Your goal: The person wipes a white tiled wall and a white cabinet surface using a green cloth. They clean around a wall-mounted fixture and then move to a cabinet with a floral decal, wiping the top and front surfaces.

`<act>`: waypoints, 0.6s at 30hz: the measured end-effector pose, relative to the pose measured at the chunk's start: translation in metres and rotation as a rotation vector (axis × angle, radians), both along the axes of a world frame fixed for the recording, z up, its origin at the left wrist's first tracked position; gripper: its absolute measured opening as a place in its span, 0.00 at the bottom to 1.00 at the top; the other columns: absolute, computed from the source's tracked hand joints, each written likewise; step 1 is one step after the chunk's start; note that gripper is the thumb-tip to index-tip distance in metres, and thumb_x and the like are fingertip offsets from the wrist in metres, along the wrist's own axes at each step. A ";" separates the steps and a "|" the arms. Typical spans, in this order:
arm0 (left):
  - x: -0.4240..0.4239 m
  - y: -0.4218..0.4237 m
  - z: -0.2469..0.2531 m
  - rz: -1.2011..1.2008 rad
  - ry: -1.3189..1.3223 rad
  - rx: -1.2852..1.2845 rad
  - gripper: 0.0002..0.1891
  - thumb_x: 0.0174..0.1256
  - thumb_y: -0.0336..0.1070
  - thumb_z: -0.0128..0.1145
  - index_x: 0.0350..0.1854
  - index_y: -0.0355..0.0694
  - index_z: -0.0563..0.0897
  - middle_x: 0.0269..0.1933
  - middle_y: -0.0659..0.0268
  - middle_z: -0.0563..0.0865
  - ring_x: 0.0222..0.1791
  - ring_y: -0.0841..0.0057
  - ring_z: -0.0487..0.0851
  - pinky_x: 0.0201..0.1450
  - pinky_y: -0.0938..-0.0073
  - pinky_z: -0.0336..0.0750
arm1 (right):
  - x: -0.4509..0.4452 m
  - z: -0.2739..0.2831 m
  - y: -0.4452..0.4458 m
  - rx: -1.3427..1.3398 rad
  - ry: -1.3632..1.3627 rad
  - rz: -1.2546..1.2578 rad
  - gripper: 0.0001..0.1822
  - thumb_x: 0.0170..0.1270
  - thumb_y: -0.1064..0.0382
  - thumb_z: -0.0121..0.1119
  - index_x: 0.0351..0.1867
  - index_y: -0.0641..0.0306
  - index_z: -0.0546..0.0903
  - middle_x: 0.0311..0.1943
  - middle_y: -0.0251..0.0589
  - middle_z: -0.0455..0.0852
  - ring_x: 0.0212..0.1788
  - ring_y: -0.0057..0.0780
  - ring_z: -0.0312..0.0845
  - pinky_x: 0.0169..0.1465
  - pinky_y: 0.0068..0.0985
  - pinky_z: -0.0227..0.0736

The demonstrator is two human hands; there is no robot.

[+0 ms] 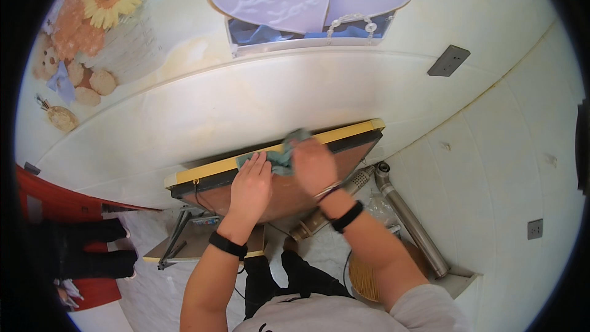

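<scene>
A board-like panel with a yellow edge strip point(207, 170) and a dark frame stands tilted against the white wall before me. A green cloth point(279, 160) lies bunched over its upper edge. My left hand point(252, 184) presses on the cloth's left end with its fingers laid over the yellow strip. My right hand point(315, 166), blurred, holds the other end of the cloth at the strip, to the right of my left hand. A cord hangs from a small hook point(196, 182) near the panel's left end.
Metal pipes point(415, 226) lean at the right by the wall. A round slatted wooden item point(362, 276) stands under my right arm. A folding metal bracket point(174, 235) sits on a yellow-edged board point(156, 250) at lower left. Another person's dark-trousered legs point(92, 249) are at the left.
</scene>
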State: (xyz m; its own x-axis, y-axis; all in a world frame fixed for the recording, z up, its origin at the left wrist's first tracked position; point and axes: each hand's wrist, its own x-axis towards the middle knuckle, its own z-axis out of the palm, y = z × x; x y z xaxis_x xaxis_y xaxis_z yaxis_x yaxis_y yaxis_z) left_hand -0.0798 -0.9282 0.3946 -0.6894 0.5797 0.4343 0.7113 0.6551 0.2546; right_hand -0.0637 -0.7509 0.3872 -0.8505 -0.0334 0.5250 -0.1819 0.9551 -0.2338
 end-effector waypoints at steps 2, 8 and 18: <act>-0.001 -0.013 -0.009 0.003 0.023 -0.029 0.11 0.58 0.28 0.57 0.43 0.31 0.79 0.57 0.50 0.81 0.60 0.58 0.78 0.64 0.60 0.72 | -0.007 -0.001 -0.042 -0.092 0.087 0.125 0.14 0.63 0.63 0.52 0.43 0.68 0.84 0.39 0.47 0.87 0.48 0.39 0.80 0.60 0.36 0.69; 0.003 -0.038 -0.007 0.018 0.063 -0.044 0.14 0.57 0.26 0.55 0.46 0.30 0.79 0.60 0.52 0.79 0.62 0.59 0.77 0.64 0.60 0.72 | 0.008 0.016 0.024 0.018 -0.153 0.058 0.16 0.65 0.62 0.51 0.50 0.65 0.82 0.37 0.42 0.86 0.47 0.35 0.80 0.60 0.39 0.69; -0.003 -0.078 -0.004 0.057 0.010 -0.042 0.13 0.57 0.26 0.59 0.45 0.31 0.80 0.60 0.54 0.80 0.61 0.59 0.78 0.63 0.60 0.72 | -0.004 -0.001 -0.065 -0.152 -0.027 0.229 0.17 0.65 0.63 0.54 0.52 0.69 0.81 0.43 0.48 0.85 0.51 0.43 0.79 0.63 0.41 0.67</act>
State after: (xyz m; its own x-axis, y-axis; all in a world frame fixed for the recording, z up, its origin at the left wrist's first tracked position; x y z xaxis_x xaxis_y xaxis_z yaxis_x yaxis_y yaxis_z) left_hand -0.0832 -1.0060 0.3904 -0.7174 0.5580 0.4170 0.6752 0.7044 0.2189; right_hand -0.0673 -0.8155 0.3857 -0.8437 -0.1486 0.5159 -0.3805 0.8433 -0.3795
